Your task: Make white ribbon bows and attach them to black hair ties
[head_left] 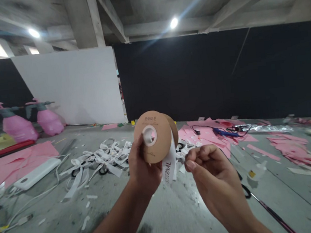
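Observation:
My left hand [144, 170] grips a spool of ribbon [160, 142] with brown cardboard sides and a white core, held up above the table. A white ribbon end [167, 171] printed with dark letters hangs from its right side. To the right of that ribbon is my right hand [211, 173], apart from it, its fingers curled and the thumb close to the index finger. Whether anything small is pinched there is hidden. Beside this hand lie scissors [246, 191] with a black handle loop, partly covered by the hand. Behind the spool is a heap of white ribbon bows [104, 158] with black rings.
Two pink spray bottles [49, 121] stand at the far left. Nearer lie a white box-shaped device [38, 174] and cables. Pink sheets [191, 131], a blue corded tool [224, 133] and a small clear bottle [257, 172] occupy the right. Dark panels [209, 76] rise behind.

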{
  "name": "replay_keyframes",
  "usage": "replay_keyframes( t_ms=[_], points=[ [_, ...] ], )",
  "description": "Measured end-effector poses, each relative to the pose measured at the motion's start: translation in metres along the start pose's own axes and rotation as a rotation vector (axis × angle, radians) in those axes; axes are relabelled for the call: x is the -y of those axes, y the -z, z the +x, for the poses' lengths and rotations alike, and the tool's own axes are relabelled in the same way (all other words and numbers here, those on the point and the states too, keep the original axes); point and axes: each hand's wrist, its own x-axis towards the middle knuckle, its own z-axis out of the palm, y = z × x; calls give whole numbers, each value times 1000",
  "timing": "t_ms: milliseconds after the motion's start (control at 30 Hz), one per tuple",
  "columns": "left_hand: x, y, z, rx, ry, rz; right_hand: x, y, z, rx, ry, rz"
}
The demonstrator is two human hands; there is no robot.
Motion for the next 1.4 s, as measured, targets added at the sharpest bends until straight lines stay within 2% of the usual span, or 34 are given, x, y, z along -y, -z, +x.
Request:
replay_keyframes(
  t_ms=[100, 300, 367, 500, 567, 633, 800, 867, 933, 1067, 1167, 1300, 1400],
  points=[
    [0, -1, 0, -19, -31, 19, -1, 2, 0, 19, 18, -41],
    [1, -3, 0, -4, -42, 53, -2, 4, -4, -23, 5, -342],
    [1, -2, 0, 5, -61, 59, 2, 4, -4, 52, 19, -394],
    [3, 1, 1, 99, -72, 81, 9, 3, -2, 311, -70, -542],
    [3, 1, 1, 152, -59, 92, 9, 4, 0, 361, -84, -622],
    [1, 1, 2, 167, -71, 104, 8, 6, 2, 344, -105, -582],
    [-16, 7, 18, 162, -206, 167, 17, 16, 10, 197, -250, -146],
    [-24, 11, 25, 161, -254, 181, 24, 20, 14, 183, -277, -60],
    [-32, 17, 32, 176, -292, 205, 30, 24, 19, 181, -306, -55],
    [-49, 30, 43, 216, -377, 306, 37, 41, 31, 132, -301, -191],
    [-68, 38, 47, 348, -402, 443, 44, 60, 40, 77, -289, -292],
    [-97, 50, 46, 653, -292, 716, 58, 85, 51, 45, -300, -526],
    [-114, 61, 47, 776, -249, 833, 70, 98, 57, 3, -268, -657]
  ],
)
